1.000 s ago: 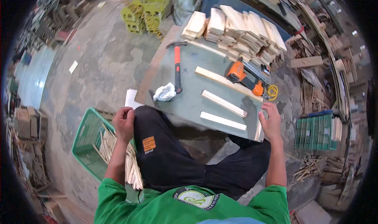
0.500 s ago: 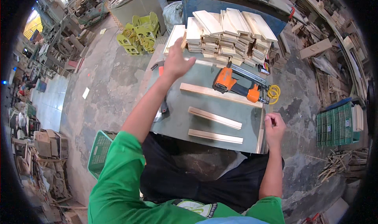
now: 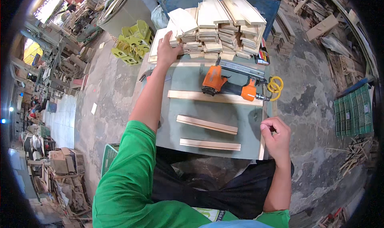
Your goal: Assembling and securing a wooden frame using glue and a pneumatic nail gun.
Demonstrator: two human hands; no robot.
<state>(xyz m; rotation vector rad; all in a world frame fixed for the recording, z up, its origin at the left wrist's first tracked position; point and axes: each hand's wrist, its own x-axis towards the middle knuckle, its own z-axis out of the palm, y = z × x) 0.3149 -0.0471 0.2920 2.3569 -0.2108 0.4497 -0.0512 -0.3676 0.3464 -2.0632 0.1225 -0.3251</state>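
- Step in hand, as I read it: reaching for stock at the stack of pale, flat wooden boards (image 3: 212, 22), at the counter's (image 3: 192, 76) far edge.
- Left arm stretched well forward; left hand (image 3: 167, 52) over the stack's left end, grip spread, thumb apart. Contact with wood: can't tell from here.
- Taking a board would call for closing thumb and fingers on its edge.
- Right hand (image 3: 277, 136) loosely curled by the counter's right edge, elbow bent; whether it pinches anything, can't tell.
- Orange-and-black nail gun (image 3: 233, 88) lies between stack and two short, grooved pale-wood strips (image 3: 207, 124).
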